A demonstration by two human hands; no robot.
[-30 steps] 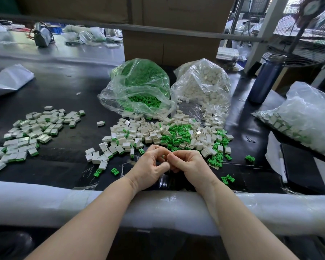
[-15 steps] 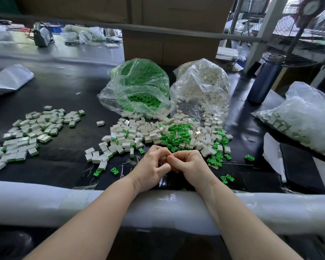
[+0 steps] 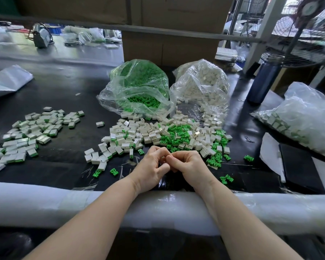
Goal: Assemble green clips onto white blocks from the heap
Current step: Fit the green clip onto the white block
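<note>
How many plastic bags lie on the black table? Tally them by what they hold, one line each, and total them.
Bag of green clips: 1
Bag of white blocks: 1
Bag of white-and-green pieces, at the right: 1
Flat bag at the left, contents not visible: 1
Total: 4

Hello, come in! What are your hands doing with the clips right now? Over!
Left hand and right hand curled together, fingertips meeting; piece between them hidden. Mixed heap just beyond. Nothing blocking.

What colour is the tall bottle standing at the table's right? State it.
Dark blue bottle; the head view shows it.
</note>
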